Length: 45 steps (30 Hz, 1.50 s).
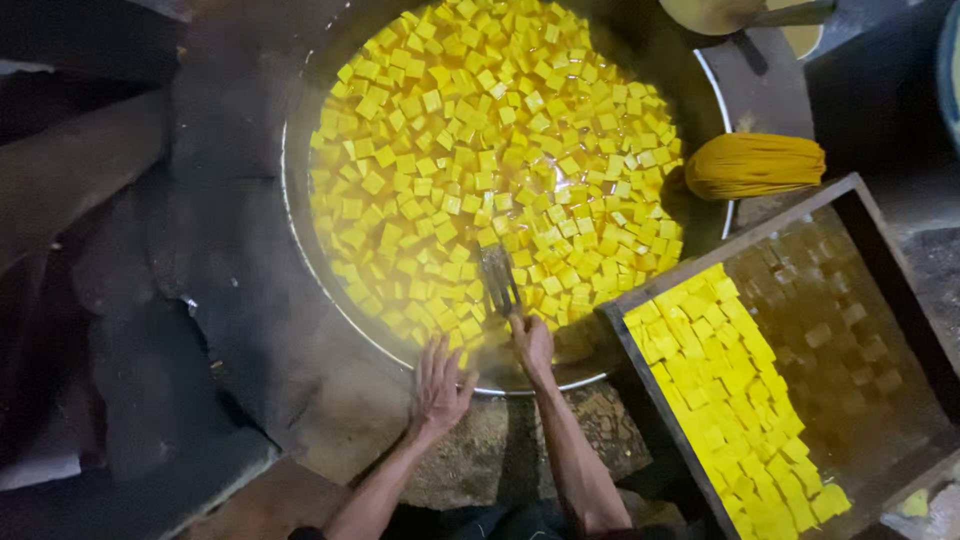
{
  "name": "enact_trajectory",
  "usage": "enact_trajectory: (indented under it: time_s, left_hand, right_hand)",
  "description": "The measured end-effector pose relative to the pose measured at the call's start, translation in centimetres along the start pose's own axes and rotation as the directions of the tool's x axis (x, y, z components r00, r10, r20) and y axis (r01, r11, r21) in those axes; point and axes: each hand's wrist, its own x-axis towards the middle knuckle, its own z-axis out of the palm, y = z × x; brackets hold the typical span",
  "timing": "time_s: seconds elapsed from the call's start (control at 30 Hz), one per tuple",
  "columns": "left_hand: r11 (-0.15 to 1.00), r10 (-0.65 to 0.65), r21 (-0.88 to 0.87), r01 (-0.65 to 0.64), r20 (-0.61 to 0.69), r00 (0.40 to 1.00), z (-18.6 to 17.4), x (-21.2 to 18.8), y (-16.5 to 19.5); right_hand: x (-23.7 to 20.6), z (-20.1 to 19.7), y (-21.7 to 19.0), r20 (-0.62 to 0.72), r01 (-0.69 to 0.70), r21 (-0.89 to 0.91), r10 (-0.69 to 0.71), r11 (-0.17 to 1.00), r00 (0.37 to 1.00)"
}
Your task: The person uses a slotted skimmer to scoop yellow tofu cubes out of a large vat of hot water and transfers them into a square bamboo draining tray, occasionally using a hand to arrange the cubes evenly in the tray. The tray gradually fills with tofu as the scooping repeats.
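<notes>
Right hand [533, 345]: fingers clamped on a metal spatula [498, 280], its blade among yellow cubes [480, 130] floating in the wide pan [300, 230]. Left hand [440, 385]: fingers spread apart, flat on the pan's rim. Wooden tray [860, 190] of cubes alongside, right.

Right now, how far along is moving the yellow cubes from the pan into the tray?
Done: the wooden tray holds rows of yellow cubes along its near side. In hand: the right hand holds a metal spatula dipped among the cubes in the big pan; the left hand rests open on the rim. Left: the pan is full of floating cubes, and the tray's far half is bare.
</notes>
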Motion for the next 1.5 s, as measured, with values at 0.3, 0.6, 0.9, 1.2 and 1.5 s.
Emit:
enact_trajectory:
  time_s: [0.3, 0.6, 0.9, 1.2, 1.5]
  left_hand:
    - [0.988, -0.021, -0.152, 0.025, 0.03, 0.999, 1.9, -1.4, -0.7]
    - [0.991, -0.081, -0.098, 0.09, 0.091, 0.993, 1.7, -2.0, -0.6]
    - [0.988, -0.016, -0.151, 0.014, -0.016, 1.0, 1.2, -2.4, 0.5]
    - [0.995, 0.053, -0.07, -0.072, -0.245, 0.968, 3.1, -3.4, 0.4]
    - [0.978, 0.191, -0.011, -0.21, -0.371, 0.909, 2.9, -2.6, 0.5]
  right_hand:
    - [5.3, -3.0, -1.8, 0.037, 0.172, -0.372, -0.17, 0.912, 0.985]
    - [7.3, -0.2, -4.2, -0.06, 0.433, -0.027, -0.434, 0.901, 0.899]
    - [-3.4, -2.9, 4.3, -0.013, -0.091, 0.126, 0.093, 0.988, 0.996]
    - [0.9, -1.7, 0.7, -0.085, 0.017, 0.347, 0.013, 0.938, 0.996]
    - [0.8, -6.7, -0.1, -0.111, 0.148, 0.759, -0.098, 0.634, 0.989]
